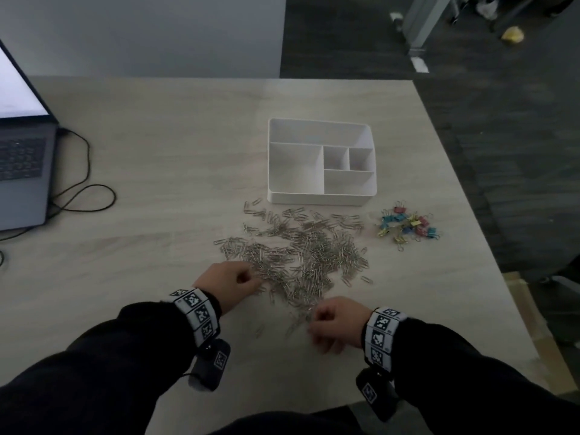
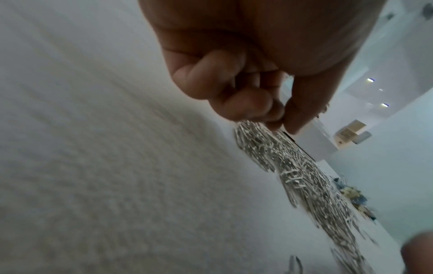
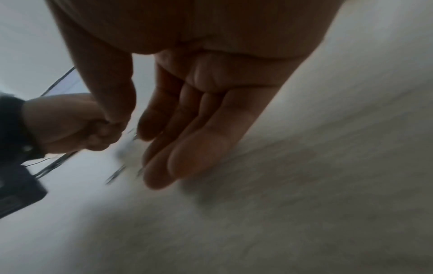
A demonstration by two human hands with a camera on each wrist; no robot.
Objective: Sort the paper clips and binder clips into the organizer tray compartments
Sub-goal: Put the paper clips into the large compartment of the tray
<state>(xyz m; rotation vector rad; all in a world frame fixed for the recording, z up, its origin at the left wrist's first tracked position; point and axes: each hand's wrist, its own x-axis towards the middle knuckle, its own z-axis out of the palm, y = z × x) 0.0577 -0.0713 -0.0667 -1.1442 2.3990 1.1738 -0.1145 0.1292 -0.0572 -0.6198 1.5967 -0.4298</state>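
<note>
Head view: the paper clips (image 1: 295, 255) sprawl in a wide heap, long axis 9-to-3, just short of the organizer tray (image 1: 320, 196), whose compartments look empty. The left hand (image 1: 230, 284) touches the heap's 8 o'clock edge, fingers curled and seemingly pinching clips. The right hand (image 1: 337, 326), fingers relaxed and holding nothing, sits at 6 o'clock among strays. Binder clips (image 1: 406, 226) lie at 2 o'clock, nearer the right hand.
</note>
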